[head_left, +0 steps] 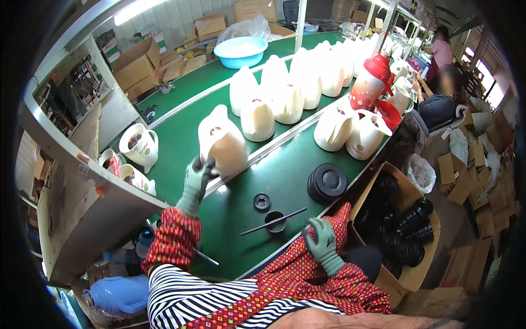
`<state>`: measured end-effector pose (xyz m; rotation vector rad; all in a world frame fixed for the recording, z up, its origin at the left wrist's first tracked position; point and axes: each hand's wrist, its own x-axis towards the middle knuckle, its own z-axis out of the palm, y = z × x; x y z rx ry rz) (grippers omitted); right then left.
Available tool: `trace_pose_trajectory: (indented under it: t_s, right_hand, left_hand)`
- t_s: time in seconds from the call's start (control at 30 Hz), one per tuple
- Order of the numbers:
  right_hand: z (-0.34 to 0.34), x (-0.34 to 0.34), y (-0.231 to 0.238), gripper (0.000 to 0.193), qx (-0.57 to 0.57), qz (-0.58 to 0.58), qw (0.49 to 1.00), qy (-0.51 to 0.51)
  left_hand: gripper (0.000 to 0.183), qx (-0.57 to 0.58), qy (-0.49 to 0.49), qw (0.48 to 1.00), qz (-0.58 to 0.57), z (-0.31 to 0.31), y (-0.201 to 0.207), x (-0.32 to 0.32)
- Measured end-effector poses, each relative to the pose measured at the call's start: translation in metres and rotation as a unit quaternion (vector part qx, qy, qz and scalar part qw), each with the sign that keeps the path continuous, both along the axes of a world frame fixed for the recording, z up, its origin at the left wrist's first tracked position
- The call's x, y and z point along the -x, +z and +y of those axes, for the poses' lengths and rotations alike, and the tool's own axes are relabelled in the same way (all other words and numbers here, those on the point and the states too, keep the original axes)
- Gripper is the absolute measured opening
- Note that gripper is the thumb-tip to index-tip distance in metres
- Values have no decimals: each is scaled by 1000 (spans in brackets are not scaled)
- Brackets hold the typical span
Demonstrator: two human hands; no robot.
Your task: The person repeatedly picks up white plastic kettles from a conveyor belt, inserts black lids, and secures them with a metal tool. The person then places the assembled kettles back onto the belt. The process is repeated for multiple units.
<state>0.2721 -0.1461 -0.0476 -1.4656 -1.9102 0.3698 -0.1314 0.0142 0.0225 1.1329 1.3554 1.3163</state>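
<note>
At the lower left edge of a white thermos jug body [226, 143], my left hand [194, 183] in a grey-green glove has its fingers closed on it. The jug stands on the green table [230, 230]. My right hand [324, 245], gloved alike, is at the table's near edge over my red patterned apron, fingers apart with nothing in them. Between the hands lie a black ring-shaped part [262, 202] and a small dark cup [275, 223] with a dark rod [255, 228] across it. Further right is a stack of black round lids [327, 183].
White jug bodies [257, 119] stand in rows beyond, beside a red flowered thermos [368, 82]. A blue basin [241, 50] sits at the back. On my right is a carton [424, 268] of black parts. A seated person [435, 107] works at the far right.
</note>
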Motion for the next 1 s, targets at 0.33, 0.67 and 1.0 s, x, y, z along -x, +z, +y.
trace_pose_trajectory:
  t_s: [0.33, 0.67, 1.0]
  right_hand:
    - [15, 11, 3, 36, 14, -18, 998, 59]
    - [18, 10, -2, 35, 43, -3, 997, 58]
    - [23, 12, -2, 36, 25, -9, 997, 79]
  left_hand:
    - [44, -11, 197, 979, 48, 242, -81, 58]
    - [109, 129, 430, 700, 555, 169, -16, 177]
    - [65, 193, 431, 684, 557, 118, -36, 229]
